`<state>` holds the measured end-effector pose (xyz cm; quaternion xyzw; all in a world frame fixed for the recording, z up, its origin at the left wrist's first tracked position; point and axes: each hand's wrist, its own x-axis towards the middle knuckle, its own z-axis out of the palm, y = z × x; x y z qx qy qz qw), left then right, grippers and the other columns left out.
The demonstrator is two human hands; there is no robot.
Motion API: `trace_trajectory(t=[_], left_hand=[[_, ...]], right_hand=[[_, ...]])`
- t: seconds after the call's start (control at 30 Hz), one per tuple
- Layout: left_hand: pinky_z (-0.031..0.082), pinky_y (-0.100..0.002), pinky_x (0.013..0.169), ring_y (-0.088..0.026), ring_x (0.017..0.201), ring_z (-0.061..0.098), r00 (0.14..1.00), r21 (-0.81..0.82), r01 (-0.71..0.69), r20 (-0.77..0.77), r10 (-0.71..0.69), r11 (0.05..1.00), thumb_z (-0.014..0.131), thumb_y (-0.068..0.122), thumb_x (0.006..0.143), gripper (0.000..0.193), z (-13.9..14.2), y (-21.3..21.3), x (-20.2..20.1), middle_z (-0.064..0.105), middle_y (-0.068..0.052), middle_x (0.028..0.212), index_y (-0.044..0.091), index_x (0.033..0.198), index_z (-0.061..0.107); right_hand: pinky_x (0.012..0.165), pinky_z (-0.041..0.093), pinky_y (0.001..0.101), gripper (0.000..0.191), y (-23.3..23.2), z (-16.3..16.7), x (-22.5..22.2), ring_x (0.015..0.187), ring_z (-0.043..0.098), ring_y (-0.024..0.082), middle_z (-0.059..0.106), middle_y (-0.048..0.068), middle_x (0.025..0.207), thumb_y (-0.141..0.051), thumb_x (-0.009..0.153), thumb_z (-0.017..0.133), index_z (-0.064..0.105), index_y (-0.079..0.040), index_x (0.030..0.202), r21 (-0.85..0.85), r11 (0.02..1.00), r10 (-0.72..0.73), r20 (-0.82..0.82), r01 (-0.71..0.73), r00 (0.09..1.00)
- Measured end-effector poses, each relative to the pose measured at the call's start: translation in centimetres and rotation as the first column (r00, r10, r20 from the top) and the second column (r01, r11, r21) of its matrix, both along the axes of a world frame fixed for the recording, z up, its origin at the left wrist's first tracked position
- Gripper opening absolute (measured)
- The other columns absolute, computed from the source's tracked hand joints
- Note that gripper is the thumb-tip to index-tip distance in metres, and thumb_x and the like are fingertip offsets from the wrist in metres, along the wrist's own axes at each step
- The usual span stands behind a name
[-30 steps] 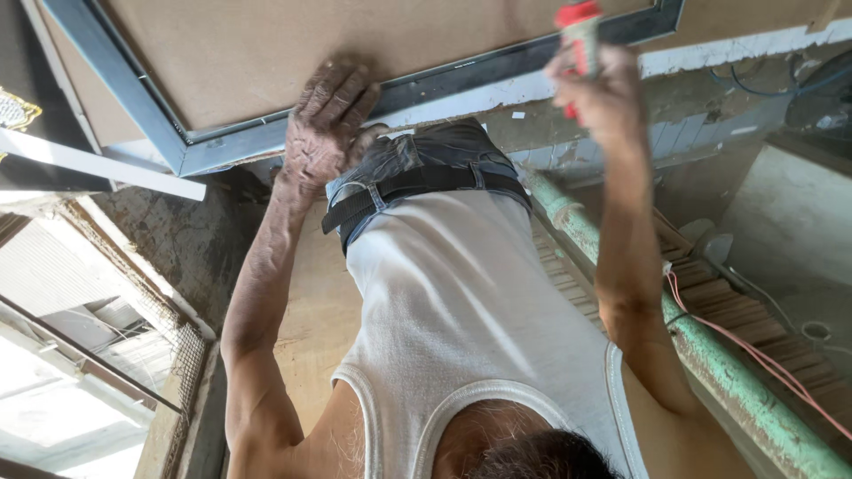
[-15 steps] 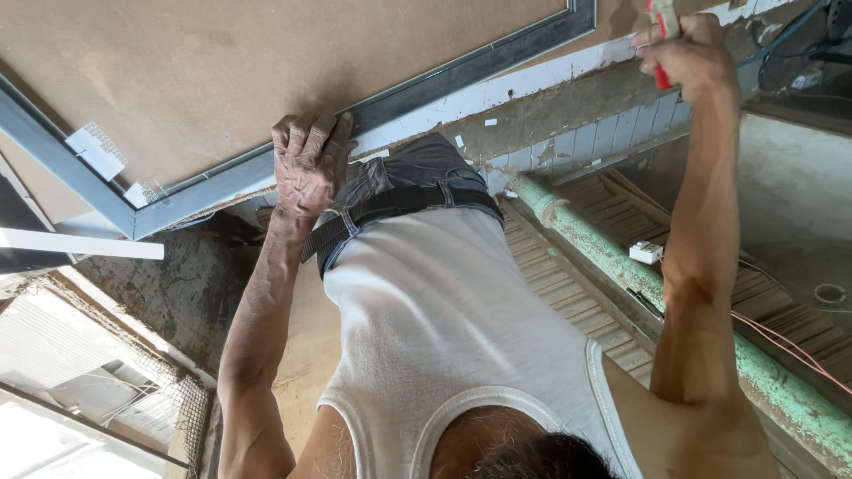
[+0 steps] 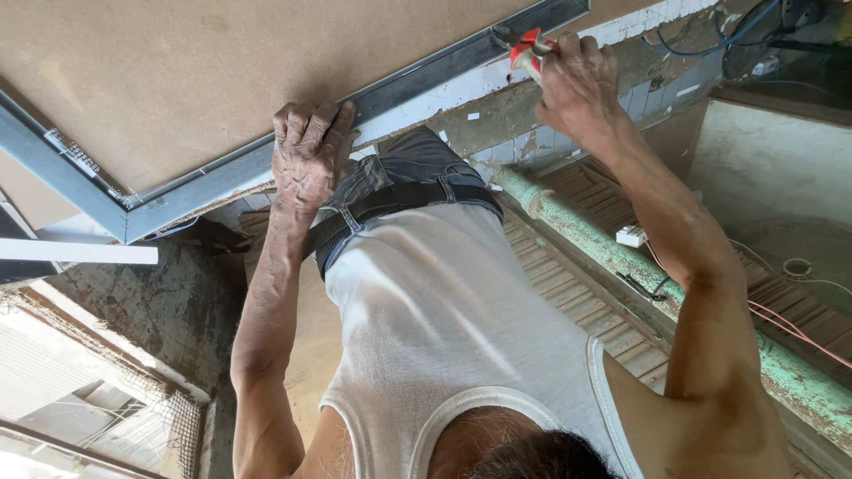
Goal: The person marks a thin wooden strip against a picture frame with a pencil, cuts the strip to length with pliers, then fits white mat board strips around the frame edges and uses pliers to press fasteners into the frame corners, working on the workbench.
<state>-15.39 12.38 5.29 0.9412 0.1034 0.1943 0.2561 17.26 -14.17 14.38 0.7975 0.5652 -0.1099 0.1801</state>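
Nearest the camera, at 6 o'clock, the person's white undershirt [image 3: 444, 337] and black belt [image 3: 390, 204]. At 11 o'clock, the left hand [image 3: 306, 160] lies flat on the grey metal frame [image 3: 222, 182], fingers close together and curled over its edge. At 1 o'clock, the right hand [image 3: 577, 84] is closed in a fist round a red-handled tool [image 3: 530, 51], whose tip meets the same frame. Within the frame, a brown board [image 3: 222, 71]. Farther off, at 3 to 4 o'clock, a pale green pipe [image 3: 603, 239] and orange wires [image 3: 790, 324].
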Motion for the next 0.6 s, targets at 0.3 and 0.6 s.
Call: trace_trajectory(t=[0.3,0.6], left_hand=[[0.044,-0.045,0.107,-0.026,0.118,0.053,0.997,-0.029,0.012,0.073,-0.010,0.999,0.083,0.019,0.093,0.046,-0.2,0.1,-0.1,0.056,-0.008,0.130,0.002,0.133,0.071],[0.045,-0.042,0.103,-0.026,0.115,0.054,0.999,-0.052,-0.002,0.039,0.004,0.999,0.083,0.021,0.089,0.046,0.1,0.2,-0.1,0.059,-0.007,0.127,0.002,0.130,0.074]], right_hand=[[0.074,0.049,0.0540,0.026,2.9,0.6,1.5,0.079,0.063,0.030,0.066,0.018,0.084,-0.020,0.082,0.076,0.074,0.002,0.096,-0.274,0.958,-0.131,-0.152,0.086,0.980],[0.064,0.058,0.0408,0.028,4.4,-1.9,3.8,0.077,0.069,0.023,0.069,0.013,0.093,0.012,0.069,0.059,0.069,0.001,0.093,-0.440,0.352,-0.446,-0.855,0.826,-0.265]])
